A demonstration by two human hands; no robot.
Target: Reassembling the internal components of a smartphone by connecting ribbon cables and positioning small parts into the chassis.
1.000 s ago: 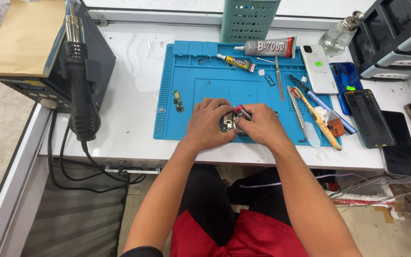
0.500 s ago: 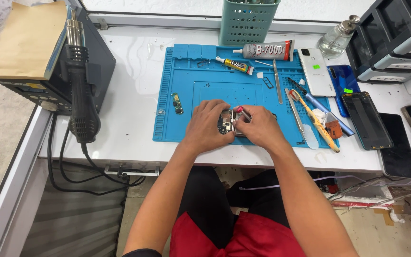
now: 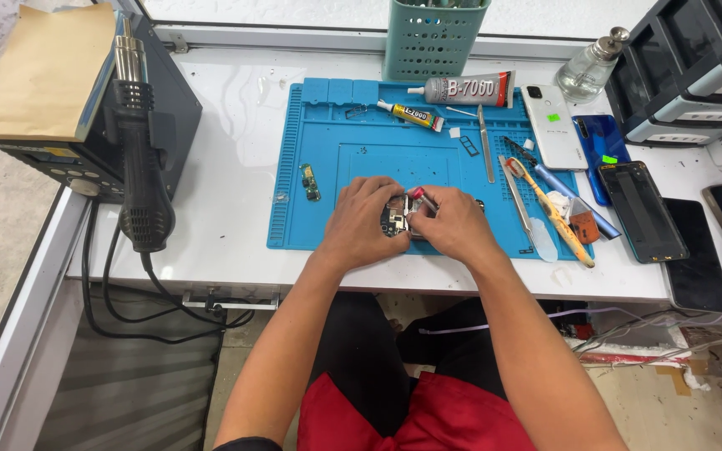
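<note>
Both hands meet at the near edge of the blue work mat (image 3: 353,167). Left hand (image 3: 363,224) pinches a small circuit board (image 3: 394,222); right hand (image 3: 453,225), fingers curled, grips a red-tipped tool (image 3: 419,195) against it.

Your circuit board, pinched over the mat

You have the small dark circuit board (image 3: 394,222) held between both hands, with a red-tipped tool (image 3: 419,195) touching its right edge, above the blue mat (image 3: 361,159).

Two glue tubes (image 3: 460,88), one hot-air gun (image 3: 139,150), one blue mat (image 3: 327,167).
</note>
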